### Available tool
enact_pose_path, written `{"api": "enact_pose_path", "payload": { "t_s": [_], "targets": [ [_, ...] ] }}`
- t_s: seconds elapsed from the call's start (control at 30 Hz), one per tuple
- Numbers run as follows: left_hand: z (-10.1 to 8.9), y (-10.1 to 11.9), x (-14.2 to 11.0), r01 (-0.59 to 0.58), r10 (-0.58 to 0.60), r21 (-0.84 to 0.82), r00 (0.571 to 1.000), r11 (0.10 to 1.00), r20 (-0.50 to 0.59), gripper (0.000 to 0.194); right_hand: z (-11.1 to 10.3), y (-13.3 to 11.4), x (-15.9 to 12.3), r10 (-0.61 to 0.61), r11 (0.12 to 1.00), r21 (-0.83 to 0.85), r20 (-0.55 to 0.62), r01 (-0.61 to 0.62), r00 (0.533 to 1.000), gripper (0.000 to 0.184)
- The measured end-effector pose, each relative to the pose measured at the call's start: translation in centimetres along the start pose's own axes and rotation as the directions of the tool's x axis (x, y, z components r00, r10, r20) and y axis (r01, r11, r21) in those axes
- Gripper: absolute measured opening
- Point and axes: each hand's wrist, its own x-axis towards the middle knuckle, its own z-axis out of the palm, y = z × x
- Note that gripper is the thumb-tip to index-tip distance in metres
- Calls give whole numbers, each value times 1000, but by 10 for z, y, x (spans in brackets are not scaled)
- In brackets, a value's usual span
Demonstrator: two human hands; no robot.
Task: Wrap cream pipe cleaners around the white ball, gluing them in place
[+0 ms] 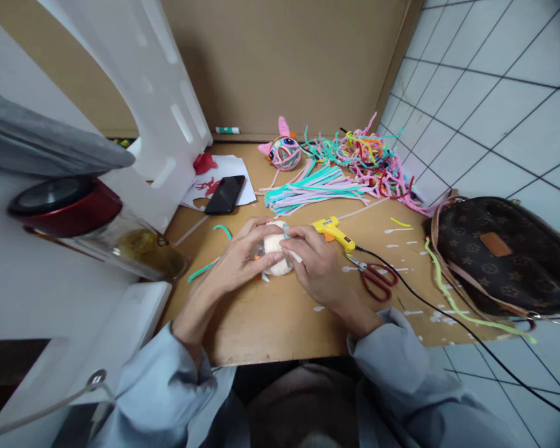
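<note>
Sleeves: gray (168, 373), both forearms over near edge of table (261, 336).
L hand (236, 258): fingers curved over top of ball, thumb across its near side; narrow grip, approx. ball's width.
R hand (320, 264): fingers bent & close tog. at ball's R side, apparently pinching a small pale bit (295, 256); exact fingertip contact partly hid.
Ball (276, 246): clear w/ cream wrap around middle, betw. our hands, just above table, center; some orange at its L side.
Wrap, how-to: we'd do best w/ L hand as steady cradle, R fingertips doing the fine pressing; even pressure, layers flat, no gaps. Too hard a squeeze could dent ball or shift wrap.
Scissors (378, 280): red handles, R of our R hand, blades toward glue gun.
Glue gun (340, 235): yellow, on its side just past R hand; poss. hot, so we'd mind the knuckles. Cord runs off R.
Green bits (201, 271): 2 short fuzzy pcs. near L hand.
Bag (508, 255): brown, far R, w/ yellow-green fuzzy strip alongside.
Phone (224, 194): black, partly on white paper (242, 171).
Fuzzy sticks (308, 191): pink/green bundle beyond ball; tangled heap (378, 163) behind, to R.
Eared ball (285, 154): pink ears, back of table.
Marker (227, 130): green/white, by back wall.
</note>
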Motion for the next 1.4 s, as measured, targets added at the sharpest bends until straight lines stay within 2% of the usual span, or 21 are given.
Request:
{"api": "enact_pose_path", "payload": {
  "t_s": [0.2, 0.43, 0.63, 0.73, 0.83, 0.9, 0.97, 1.07, 1.17, 1.23, 1.4],
  "targets": [
    [-1, -1, -1, 3, -3, 9, 1000, 1000, 16, 43, 1, 1, -1, 15, 1000, 14, 14, -16, 1000, 24],
    [0, -5, 0, -22, 22, 5, 999, 1000, 35, 69, 0, 2, -1, 35, 999, 12, 56, -36, 998, 27],
    [1, -5, 0, -38, 37, 27, 999, 999, 19, 59, -2, 1, -1, 39, 998, 43, 77, -42, 996, 27],
    [2, -6, -1, -52, 52, 34, 999, 998, 0, 59, -5, -1, 1, 11, 997, 74, 96, -18, 995, 39],
    [1, -6, -1, -53, 53, 51, 999, 997, 6, 59, -6, -1, 3, 71, 994, 89, 13, -71, 997, 49],
    [1, -4, -1, -49, 47, 67, 999, 997, 27, 57, -4, 2, 3, 195, 979, 87, -99, -187, 976, 46],
    [0, -2, -1, -58, 54, 81, 997, 995, 46, 54, -1, 7, 4, 339, 939, 111, -159, -325, 927, 41],
    [-1, 1, -1, -97, 91, 97, 994, 991, 58, 50, 3, 16, 4, 495, 857, 203, -69, -473, 866, 32],
    [-1, 3, -2, -136, 130, 107, 989, 985, 64, 48, 6, 20, 3, 552, 776, 311, 85, -549, 829, 30],
    [-2, 4, -2, -156, 150, 110, 987, 982, 65, 48, 8, 21, 3, 568, 736, 354, 139, -577, 811, 31],
    [-1, 5, -2, -150, 141, 115, 987, 982, 77, 49, 10, 18, 4, 591, 711, 384, 126, -589, 796, 31]
  ]
}}
